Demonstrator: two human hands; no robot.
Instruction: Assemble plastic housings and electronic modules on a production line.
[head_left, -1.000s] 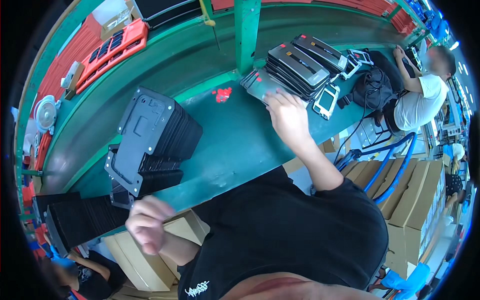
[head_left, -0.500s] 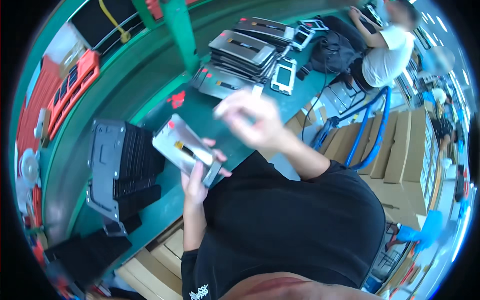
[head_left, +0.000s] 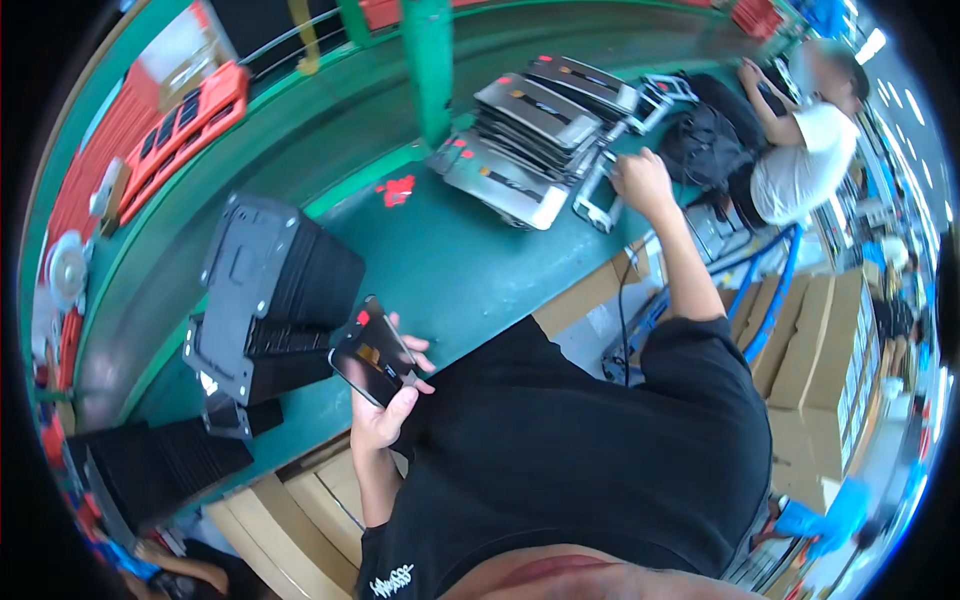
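1. Phone-like dark panel (head_left: 372,352) sits in the left hand (head_left: 385,405), near the body, just over the near edge of the green table (head_left: 450,270). The fingers wrap round its near end and grasp it; the far end sticks out free
2. Right hand (head_left: 642,180) is stretched far out to the right. It touches a small white-framed device (head_left: 598,200) by the grey trays; I cannot tell if the fingers are closed on it
3. My guess at trouble: the panel is held by one end only, so it could slip and fall on the table edge or the boxes below. The eyes and the other arm are busy far away, and that makes a slip more likely
4. Grey trays (head_left: 535,140) lie piled at the far right, with flat dark parts in them
5. Black trays (head_left: 275,280) stand stacked on the left; what is inside is hidden
6. Red tray (head_left: 185,120) on the far left holds small dark pieces
7. Another person in a white shirt (head_left: 800,170) works at the far right
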